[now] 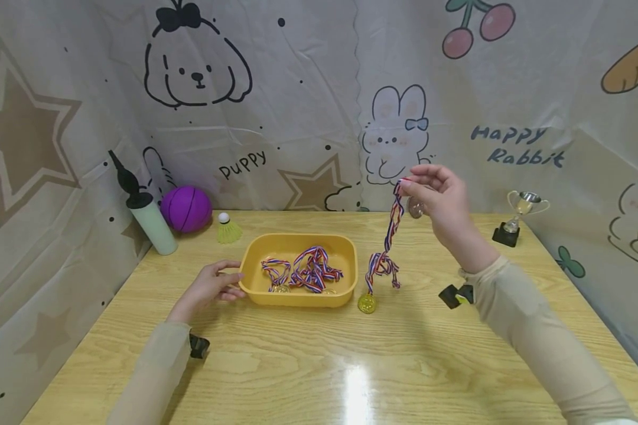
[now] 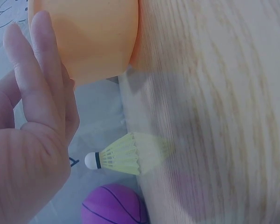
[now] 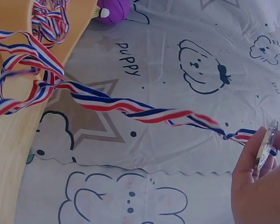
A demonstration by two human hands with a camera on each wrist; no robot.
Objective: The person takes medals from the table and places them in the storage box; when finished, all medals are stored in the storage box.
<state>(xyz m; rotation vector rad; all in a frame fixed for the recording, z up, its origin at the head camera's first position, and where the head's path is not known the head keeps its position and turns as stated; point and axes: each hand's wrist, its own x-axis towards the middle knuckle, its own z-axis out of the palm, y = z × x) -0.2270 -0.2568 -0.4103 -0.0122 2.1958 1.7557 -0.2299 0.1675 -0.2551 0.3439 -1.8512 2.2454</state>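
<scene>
A yellow plastic tub [image 1: 298, 299] holds a heap of red, white and blue medal ribbons [image 1: 313, 268] with gold medals partly showing under them. My left hand [image 1: 215, 284] is at the tub's left end, fingertips right at its wall; the left wrist view has the fingers fairly straight. High to the right of the tub, my right hand [image 1: 441, 198] pinches a twisted medal ribbon [image 1: 395, 221]. A silver medal [image 3: 268, 145] lies against the fingers. Lower down, the ribbon bunches into a tangle, and a gold medal [image 1: 367, 303] hangs from it.
A purple ball [image 1: 186, 209], a pale green hand pump [image 1: 153, 224] and a yellow shuttlecock [image 1: 228, 228] stand at the back left of the wooden table [image 1: 276, 366]. A small trophy cup [image 1: 520, 213] is at the back right. Printed cloth hangs behind.
</scene>
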